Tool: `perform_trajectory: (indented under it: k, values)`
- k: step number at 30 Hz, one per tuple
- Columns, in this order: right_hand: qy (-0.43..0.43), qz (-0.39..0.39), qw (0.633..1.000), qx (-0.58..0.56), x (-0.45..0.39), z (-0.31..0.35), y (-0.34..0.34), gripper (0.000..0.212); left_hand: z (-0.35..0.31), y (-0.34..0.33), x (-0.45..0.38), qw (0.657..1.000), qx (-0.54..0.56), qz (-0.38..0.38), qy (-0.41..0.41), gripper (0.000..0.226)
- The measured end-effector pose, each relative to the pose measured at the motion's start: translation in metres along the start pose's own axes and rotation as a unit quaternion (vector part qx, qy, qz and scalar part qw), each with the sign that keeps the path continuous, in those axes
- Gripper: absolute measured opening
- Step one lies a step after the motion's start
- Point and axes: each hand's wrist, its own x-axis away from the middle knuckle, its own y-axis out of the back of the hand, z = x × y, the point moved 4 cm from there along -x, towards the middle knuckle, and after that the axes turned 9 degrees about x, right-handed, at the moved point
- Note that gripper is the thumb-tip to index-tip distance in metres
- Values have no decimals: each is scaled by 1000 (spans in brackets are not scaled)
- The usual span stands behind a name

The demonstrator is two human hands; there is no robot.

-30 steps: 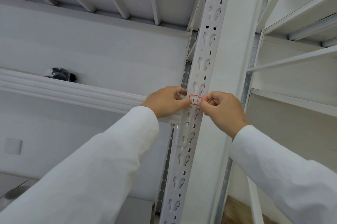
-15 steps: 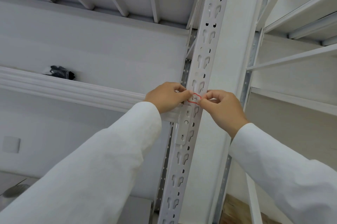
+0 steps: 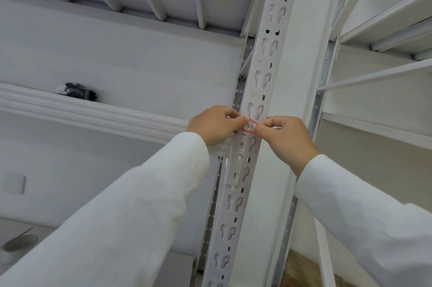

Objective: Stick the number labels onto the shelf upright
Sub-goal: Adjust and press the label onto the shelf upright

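Label point(image 3: 249, 126), red-bordered, sits on slotted shelf upright point(image 3: 259, 90) face at beam level. Left hand point(image 3: 215, 126) pinches its left edge, right hand point(image 3: 286, 139) pinches right edge. Dark bundle point(image 3: 78, 92) lies on shelf far left.

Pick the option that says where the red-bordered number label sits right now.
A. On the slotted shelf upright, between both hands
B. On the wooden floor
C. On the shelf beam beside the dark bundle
A: the label lies against the slotted upright, with the left hand and right hand at its two ends.
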Motion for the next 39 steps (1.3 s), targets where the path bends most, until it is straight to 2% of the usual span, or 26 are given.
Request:
perform_trajectory:
  k: [11,22,29,34,39]
  values:
    - [-6,1,1000,18,3,5,1,17,-1,0,4,1000,-12,-7,6,24]
    - [70,-64,985,143,8,10,0,18,-3,1,6,1000,-20,-12,7,25]
    - [103,-85,980,149,11,12,0,16,-4,1,6,1000,-22,-17,6,24]
    - [157,-116,952,234,14,15,3,13,-3,1,6,1000,-18,-19,9,26]
    - [152,-114,948,255,14,19,2,15,-3,1,6,1000,-17,-19,6,24]
